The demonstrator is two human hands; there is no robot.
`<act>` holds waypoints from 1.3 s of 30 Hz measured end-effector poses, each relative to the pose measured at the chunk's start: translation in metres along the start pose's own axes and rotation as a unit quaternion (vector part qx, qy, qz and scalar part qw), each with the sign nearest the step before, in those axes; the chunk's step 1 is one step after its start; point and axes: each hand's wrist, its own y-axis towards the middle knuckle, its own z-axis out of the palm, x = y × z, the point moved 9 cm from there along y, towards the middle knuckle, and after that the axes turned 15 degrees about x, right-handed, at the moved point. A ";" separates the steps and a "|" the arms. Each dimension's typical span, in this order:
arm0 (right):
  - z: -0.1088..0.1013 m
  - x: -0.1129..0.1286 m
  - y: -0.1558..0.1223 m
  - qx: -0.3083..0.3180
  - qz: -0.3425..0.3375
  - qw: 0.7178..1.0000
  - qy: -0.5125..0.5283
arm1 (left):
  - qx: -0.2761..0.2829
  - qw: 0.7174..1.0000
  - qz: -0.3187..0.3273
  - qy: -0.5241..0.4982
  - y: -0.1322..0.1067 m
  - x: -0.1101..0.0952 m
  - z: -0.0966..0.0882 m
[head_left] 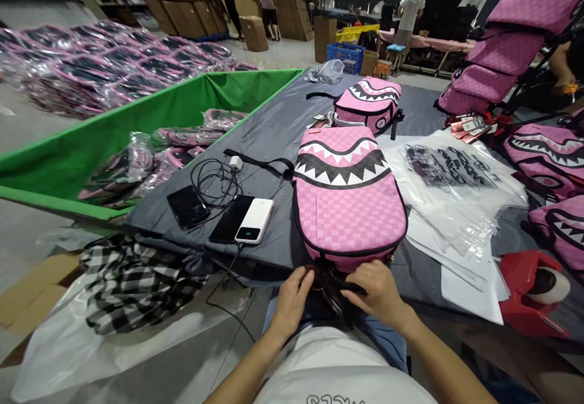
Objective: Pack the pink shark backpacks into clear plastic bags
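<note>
A pink checkered backpack [351,209] with a black-and-white shark-mouth print lies front side up at the table's near edge. Bunched black straps [335,288] hang off its near end, over my lap. My right hand [376,291] is closed around part of these straps. On the other side, my left hand [294,297] is also closed, thumb and fingers pinching the dark strap material. Just beyond lies a second pink shark-mouth backpack [369,103], and another black strap [260,162] stretches to the left across the table.
At left lie a white power bank [255,220], a dark phone [187,206] and cables. Printed clear plastic bags [456,167], a red tape dispenser [531,294] and stacked pink backpacks [511,57] are at right. A green-sided bin [255,90] holds wrapped backpacks. People stand farther back.
</note>
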 end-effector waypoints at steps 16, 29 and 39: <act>-0.012 0.022 0.016 -0.104 0.029 0.991 -0.081 | 0.095 0.921 0.110 0.362 0.128 -0.068 -0.069; 0.015 0.023 0.020 -0.125 0.028 0.981 -0.143 | 0.124 0.863 -0.020 0.490 0.139 -0.095 -0.039; 0.022 0.020 0.019 -0.115 0.035 0.982 -0.142 | 0.152 0.771 0.100 0.611 0.144 -0.116 -0.045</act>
